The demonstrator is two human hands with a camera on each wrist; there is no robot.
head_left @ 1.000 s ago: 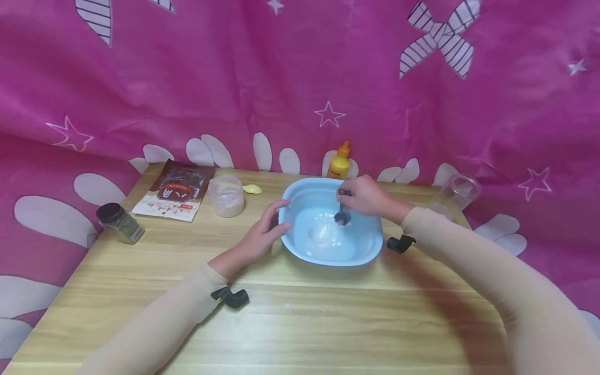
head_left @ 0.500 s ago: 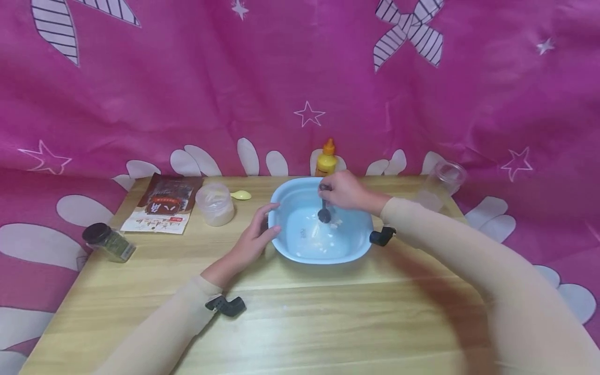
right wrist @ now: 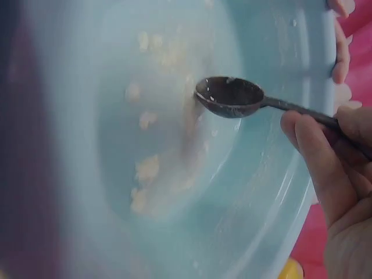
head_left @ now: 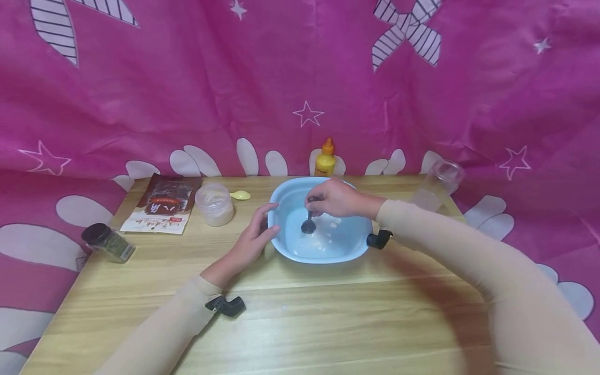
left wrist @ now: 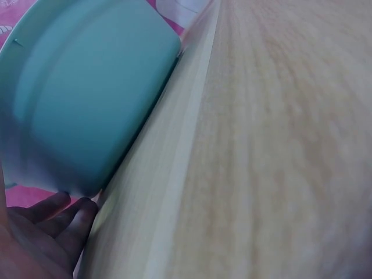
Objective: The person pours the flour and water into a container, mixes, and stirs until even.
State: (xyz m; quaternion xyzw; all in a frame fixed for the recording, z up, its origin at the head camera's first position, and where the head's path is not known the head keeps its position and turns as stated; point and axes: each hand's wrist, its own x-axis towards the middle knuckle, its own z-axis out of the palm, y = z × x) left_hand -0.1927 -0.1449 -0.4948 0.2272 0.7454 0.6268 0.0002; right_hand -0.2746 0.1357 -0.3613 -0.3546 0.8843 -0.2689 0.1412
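Table (head_left: pixel 328 323): wooden, flat, bearing everything else. Near its middle, toward the far edge, stands the bowl (head_left: pixel 323 255): pale blue plastic, wide and shallow, probably light and apt to slide on the smooth wood, so best steadied at the rim or outer wall. Holds a thin milky liquid with whitish lumps (right wrist: pixel 145 168), likely soft and wet. Braced on the near-left side by the left hand (head_left: pixel 253 237), fingers loosely curved against the outer wall and rim, touching rather than clamping. Over the bowl, the right hand (head_left: pixel 335 200), fingers and thumb closed in a pinch on the handle of the spoon (head_left: pixel 308 225). Spoon: small, dark, stiff, light, head down in the liquid left of centre; wet at the head, so best taken high on the dry handle, as held now. Off to the left, a lidded tub (head_left: pixel 214 204), a brown packet (head_left: pixel 161 205) and a spice jar (head_left: pixel 108 242); behind, a yellow bottle (head_left: pixel 325 159).
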